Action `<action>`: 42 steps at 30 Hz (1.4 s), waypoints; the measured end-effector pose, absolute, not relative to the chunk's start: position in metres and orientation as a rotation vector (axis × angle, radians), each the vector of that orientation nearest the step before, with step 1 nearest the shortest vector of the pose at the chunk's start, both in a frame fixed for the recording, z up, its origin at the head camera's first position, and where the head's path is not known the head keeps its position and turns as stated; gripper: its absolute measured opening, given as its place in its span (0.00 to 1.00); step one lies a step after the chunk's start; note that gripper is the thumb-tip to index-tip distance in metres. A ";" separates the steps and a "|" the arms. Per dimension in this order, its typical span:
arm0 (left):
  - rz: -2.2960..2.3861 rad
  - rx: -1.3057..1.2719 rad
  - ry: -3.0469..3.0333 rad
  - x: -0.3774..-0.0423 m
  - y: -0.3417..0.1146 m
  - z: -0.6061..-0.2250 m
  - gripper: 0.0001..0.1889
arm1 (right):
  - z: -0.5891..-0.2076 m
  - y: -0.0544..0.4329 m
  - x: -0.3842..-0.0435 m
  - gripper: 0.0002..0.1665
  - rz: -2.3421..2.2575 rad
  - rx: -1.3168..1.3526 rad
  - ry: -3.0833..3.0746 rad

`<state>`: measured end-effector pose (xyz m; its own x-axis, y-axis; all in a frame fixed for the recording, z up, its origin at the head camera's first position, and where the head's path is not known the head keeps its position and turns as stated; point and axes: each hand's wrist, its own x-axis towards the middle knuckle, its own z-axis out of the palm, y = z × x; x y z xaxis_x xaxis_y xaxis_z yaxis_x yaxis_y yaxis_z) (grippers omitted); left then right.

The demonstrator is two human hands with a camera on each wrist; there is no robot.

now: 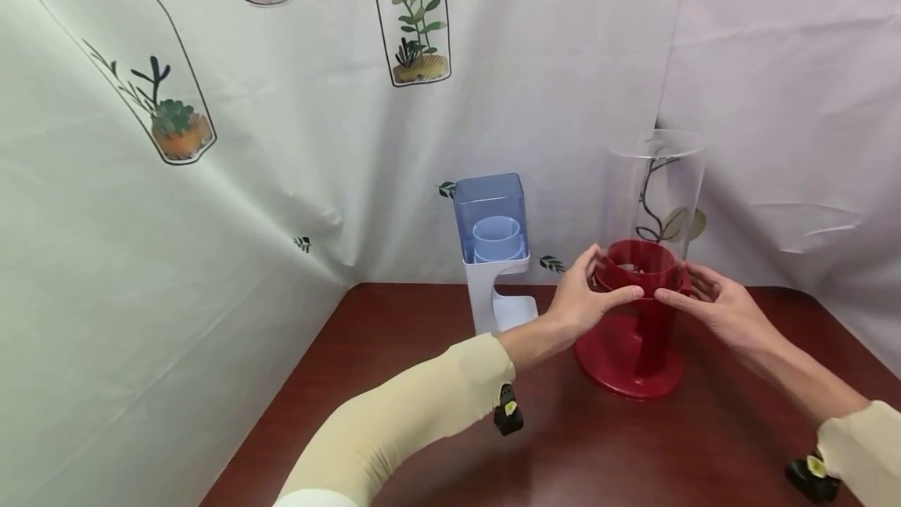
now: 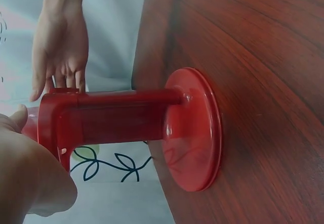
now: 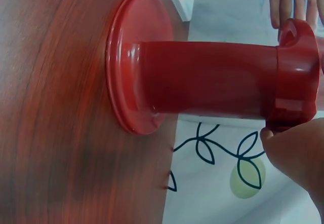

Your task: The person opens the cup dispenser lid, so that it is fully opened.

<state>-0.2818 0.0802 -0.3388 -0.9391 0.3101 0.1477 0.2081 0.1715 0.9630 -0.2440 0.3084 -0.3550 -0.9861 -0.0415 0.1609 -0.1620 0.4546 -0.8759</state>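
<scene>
A red stand (image 3: 212, 79) with a round base (image 2: 195, 153) rests on the table, its column rising to a collar (image 2: 63, 115). A tall clear cylinder (image 1: 651, 186) with a red lower part stands upright in the collar. My left hand (image 1: 584, 300) holds the collar from the left, thumb across the front and fingers round the side. From the right, my right hand (image 1: 721, 303) grips the same collar, its thumb almost meeting the left one in front. The fingertips behind the collar are partly hidden in the head view.
Left of the red stand, a white stand (image 1: 482, 300) carries a translucent blue square container (image 1: 489, 198) with a round blue cup inside. Both stand near the back of the dark red wooden table (image 1: 422, 311). A white curtain (image 1: 338, 100) printed with plants hangs behind.
</scene>
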 end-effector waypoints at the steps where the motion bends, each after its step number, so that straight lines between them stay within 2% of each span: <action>1: 1.891 0.522 2.367 -0.282 0.081 -0.339 0.46 | -0.355 0.306 -0.244 0.51 1.565 0.174 -2.561; 16: 1.893 0.531 2.503 -0.266 0.073 -0.331 0.45 | -0.350 0.286 -0.227 0.49 1.506 0.104 -2.400; 25: 2.067 0.562 2.301 -0.238 0.040 -0.340 0.47 | -0.347 0.256 -0.196 0.43 1.452 0.185 -2.291; 42: 2.029 0.648 2.172 -0.194 -0.026 -0.342 0.46 | -0.350 0.208 -0.154 0.48 1.636 0.104 -2.450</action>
<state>-0.1939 -0.0258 -0.3420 -0.9045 0.3699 0.2121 0.2367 0.0219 0.9713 -0.1545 0.2075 -0.3495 -0.9788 0.0489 0.1989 -0.1650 0.3875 -0.9070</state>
